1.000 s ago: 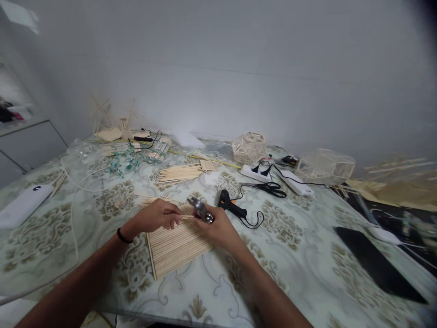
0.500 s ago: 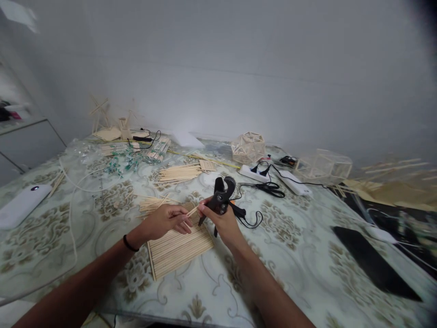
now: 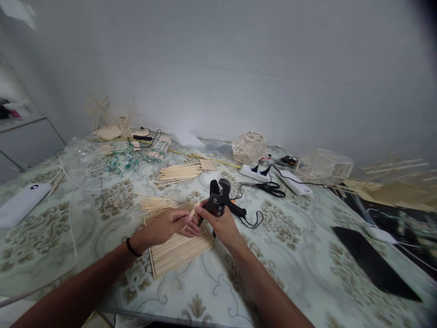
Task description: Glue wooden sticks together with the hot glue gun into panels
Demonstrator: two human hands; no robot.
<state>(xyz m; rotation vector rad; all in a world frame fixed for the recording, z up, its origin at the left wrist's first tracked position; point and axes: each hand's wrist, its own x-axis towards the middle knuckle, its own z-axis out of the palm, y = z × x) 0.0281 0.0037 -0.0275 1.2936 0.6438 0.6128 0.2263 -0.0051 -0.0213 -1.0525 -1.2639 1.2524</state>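
My left hand (image 3: 167, 227) pinches short pale wooden sticks (image 3: 194, 211) between thumb and fingers. Their upper ends reach the fingertips of my right hand (image 3: 223, 226), which is wrapped around a black hand cutter (image 3: 215, 200) with a hooked jaw pointing up and away from me. The right thumb and forefinger also meet the sticks; exactly how many there are I cannot tell. Below both hands lies a flat panel of sticks side by side (image 3: 180, 257), with a crosswise stick along its left edge. Loose sticks (image 3: 153, 203) lie just behind the panel.
Behind are a stick bundle (image 3: 179, 172), a white power strip (image 3: 254, 173) with black plugs, and a black corded tool (image 3: 237, 209) beside the cutter. Stick-built frames (image 3: 249, 146) stand near the wall. A black slab (image 3: 375, 262) lies right, a white power bank (image 3: 23, 205) left.
My left hand has moved slightly right, closer to my right hand, and the sticks now point more steeply up. The cutter has tilted a little to the left in my right hand.
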